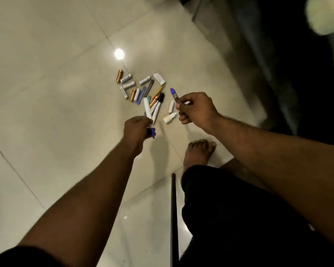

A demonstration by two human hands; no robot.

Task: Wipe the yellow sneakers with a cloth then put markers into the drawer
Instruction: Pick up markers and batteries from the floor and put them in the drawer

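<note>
We see the left hand (136, 130) curled round a white marker (148, 107) and a blue-capped marker (152, 132), just on the near side of the pile of markers (143, 89) scattered on the tiled floor (46, 93). The right hand (196, 108), just right of that pile, pinches a blue marker (174, 95) between thumb and fingers, its cap pointing away. A bare foot (198, 153) rests on the floor nearer us than the pile, beside a thin black rod (174, 209).
</note>
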